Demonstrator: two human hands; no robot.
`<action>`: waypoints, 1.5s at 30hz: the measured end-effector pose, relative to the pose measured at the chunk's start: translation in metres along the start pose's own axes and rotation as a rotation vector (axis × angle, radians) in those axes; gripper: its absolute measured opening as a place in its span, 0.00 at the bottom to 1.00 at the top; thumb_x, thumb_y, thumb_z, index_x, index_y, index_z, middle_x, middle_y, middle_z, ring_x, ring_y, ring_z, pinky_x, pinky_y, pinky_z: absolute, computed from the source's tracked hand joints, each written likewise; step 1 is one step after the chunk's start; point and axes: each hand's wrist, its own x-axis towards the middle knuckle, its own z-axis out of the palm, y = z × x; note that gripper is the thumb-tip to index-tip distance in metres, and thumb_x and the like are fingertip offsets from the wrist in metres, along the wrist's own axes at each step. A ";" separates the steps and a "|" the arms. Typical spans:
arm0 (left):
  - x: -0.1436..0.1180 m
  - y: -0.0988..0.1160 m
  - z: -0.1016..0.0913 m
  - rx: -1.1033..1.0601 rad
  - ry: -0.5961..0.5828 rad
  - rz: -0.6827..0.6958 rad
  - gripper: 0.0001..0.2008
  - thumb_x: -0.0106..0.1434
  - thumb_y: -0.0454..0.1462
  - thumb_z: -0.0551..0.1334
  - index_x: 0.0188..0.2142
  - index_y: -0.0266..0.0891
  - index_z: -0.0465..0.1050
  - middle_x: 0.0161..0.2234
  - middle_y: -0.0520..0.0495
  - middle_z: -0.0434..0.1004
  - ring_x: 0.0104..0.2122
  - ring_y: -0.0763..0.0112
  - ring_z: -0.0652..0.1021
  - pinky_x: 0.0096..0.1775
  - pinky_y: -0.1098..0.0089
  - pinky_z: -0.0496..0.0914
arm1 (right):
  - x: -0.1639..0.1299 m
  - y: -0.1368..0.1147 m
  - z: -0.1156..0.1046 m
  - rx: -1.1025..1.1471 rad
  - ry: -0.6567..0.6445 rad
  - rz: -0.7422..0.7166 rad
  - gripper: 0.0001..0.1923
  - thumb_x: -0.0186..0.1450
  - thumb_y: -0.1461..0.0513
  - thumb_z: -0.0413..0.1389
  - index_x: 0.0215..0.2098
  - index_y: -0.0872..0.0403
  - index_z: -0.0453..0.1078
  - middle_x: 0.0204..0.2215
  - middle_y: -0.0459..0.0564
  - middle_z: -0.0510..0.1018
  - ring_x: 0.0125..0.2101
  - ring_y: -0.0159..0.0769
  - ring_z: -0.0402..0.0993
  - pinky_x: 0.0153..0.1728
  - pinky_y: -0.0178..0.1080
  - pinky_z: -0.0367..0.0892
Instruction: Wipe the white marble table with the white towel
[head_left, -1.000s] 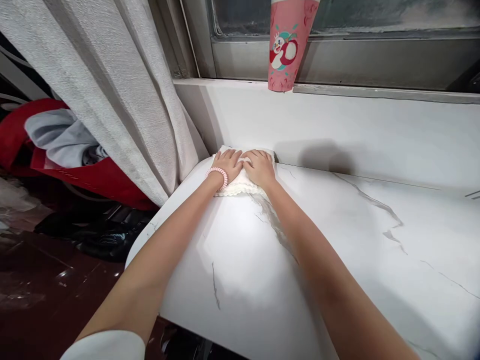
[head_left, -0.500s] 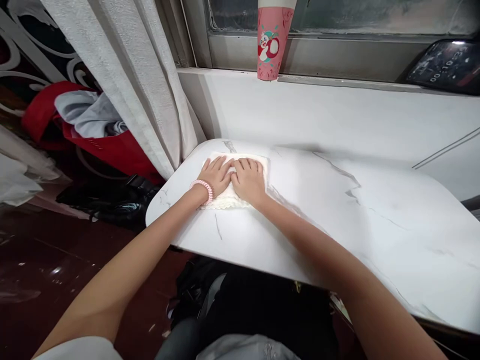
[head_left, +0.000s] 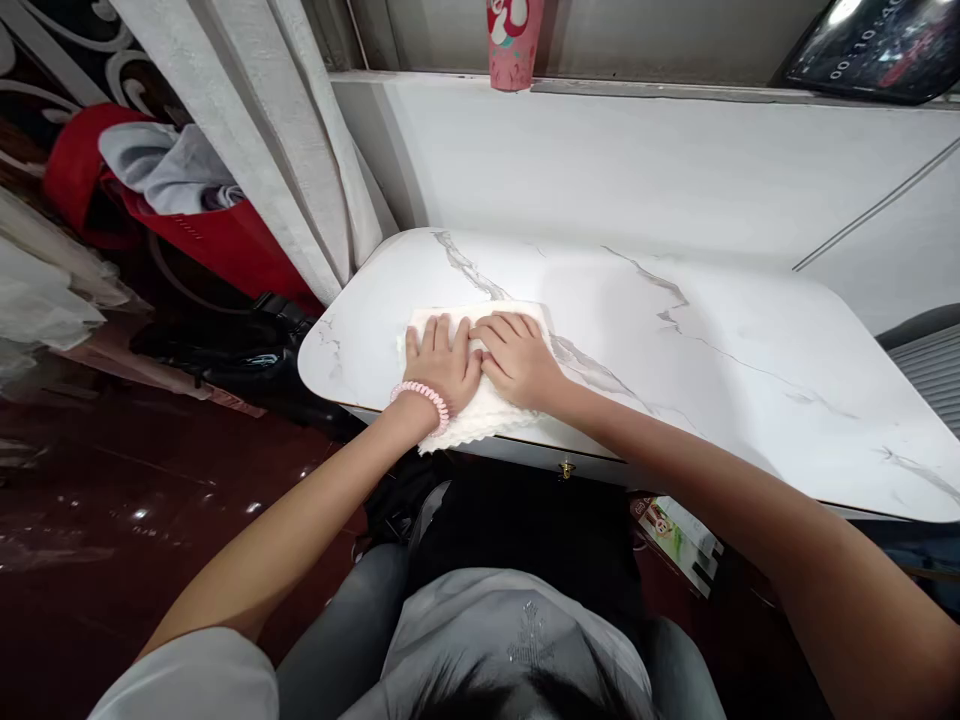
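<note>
A folded white cloth (head_left: 480,420) lies on the white marble table (head_left: 675,350) at its near left edge, its front hem hanging slightly over the rim. My left hand (head_left: 441,362), with a pink coil band on the wrist, presses flat on the cloth's left half. My right hand (head_left: 517,358) lies flat beside it on the right half, fingers pointing left and touching the left hand. Both palms are down with fingers spread; neither hand grips the cloth.
A pink paper cup (head_left: 514,42) stands on the window ledge above the table. A dark phone or screen (head_left: 874,45) leans at the top right. A grey curtain (head_left: 255,130) hangs left; red and grey clothes (head_left: 150,190) lie beyond it over a dark floor.
Both hands have slid the cloth from the table's far left corner toward me to its near edge. The view has pulled back and tilted down.
</note>
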 end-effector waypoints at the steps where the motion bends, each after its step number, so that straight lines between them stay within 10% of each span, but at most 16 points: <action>1: 0.006 0.007 0.000 0.001 -0.010 0.005 0.31 0.72 0.45 0.40 0.70 0.35 0.51 0.71 0.36 0.52 0.70 0.51 0.53 0.67 0.42 0.47 | 0.000 0.010 -0.004 0.011 0.003 -0.010 0.18 0.69 0.64 0.45 0.52 0.54 0.70 0.53 0.54 0.75 0.57 0.47 0.63 0.61 0.50 0.52; 13: 0.189 0.031 0.009 -0.153 0.027 0.243 0.27 0.70 0.44 0.46 0.66 0.41 0.59 0.68 0.42 0.60 0.68 0.62 0.58 0.69 0.53 0.46 | 0.071 0.132 -0.009 -0.114 0.117 0.275 0.19 0.68 0.65 0.44 0.53 0.53 0.71 0.55 0.56 0.74 0.58 0.49 0.62 0.62 0.53 0.52; 24: 0.265 0.057 0.018 -0.109 0.074 0.229 0.27 0.70 0.44 0.44 0.65 0.43 0.60 0.66 0.43 0.64 0.66 0.60 0.62 0.68 0.52 0.48 | 0.108 0.202 -0.018 -0.018 0.202 0.339 0.18 0.66 0.64 0.46 0.49 0.51 0.74 0.53 0.52 0.76 0.57 0.48 0.65 0.61 0.52 0.54; 36: 0.220 0.095 0.023 -0.110 0.070 0.289 0.29 0.71 0.44 0.42 0.68 0.40 0.57 0.70 0.41 0.56 0.69 0.60 0.56 0.69 0.52 0.46 | 0.049 0.181 -0.038 -0.147 0.141 0.398 0.21 0.68 0.64 0.44 0.55 0.53 0.71 0.57 0.53 0.74 0.60 0.46 0.61 0.64 0.50 0.50; 45: 0.114 0.105 0.015 -0.090 0.039 0.213 0.30 0.72 0.44 0.41 0.69 0.38 0.55 0.71 0.39 0.53 0.70 0.57 0.54 0.69 0.49 0.44 | -0.016 0.120 -0.049 -0.179 0.071 0.313 0.22 0.68 0.64 0.44 0.56 0.53 0.70 0.58 0.54 0.73 0.60 0.46 0.62 0.62 0.50 0.52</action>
